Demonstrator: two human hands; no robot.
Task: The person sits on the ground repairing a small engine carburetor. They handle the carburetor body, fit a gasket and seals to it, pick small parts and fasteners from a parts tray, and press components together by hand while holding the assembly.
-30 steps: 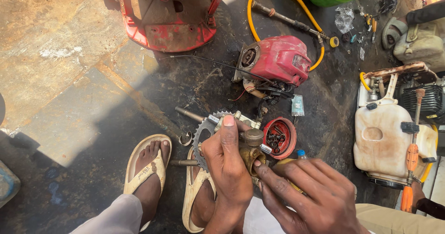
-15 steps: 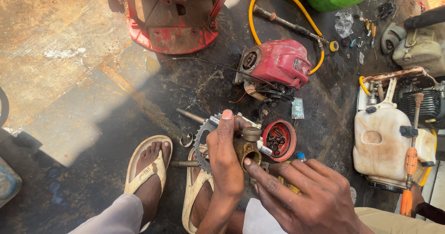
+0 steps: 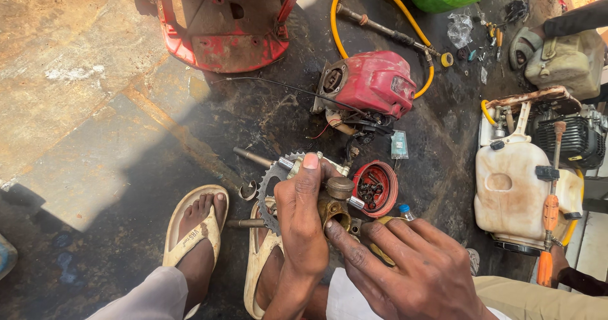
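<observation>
Brass pump body (image 3: 334,207): greasy, toothed sprocket (image 3: 269,193) attached; left hand (image 3: 303,213) grips it, right hand (image 3: 411,263) fingers touching, uncurled.

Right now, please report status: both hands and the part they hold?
Left hand grips brass pump body with toothed gear. Right hand fingertips at its opening. Red cup of bolts close beside.

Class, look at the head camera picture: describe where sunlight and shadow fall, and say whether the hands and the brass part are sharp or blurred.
Head view: hard sunlight on the concrete at left; a broad shadow darkens the oily floor at centre. The left hand, right hand and brass part lie in that shade, evenly lit and sharp. The white tank at right looks bright, without strong glare.
</observation>
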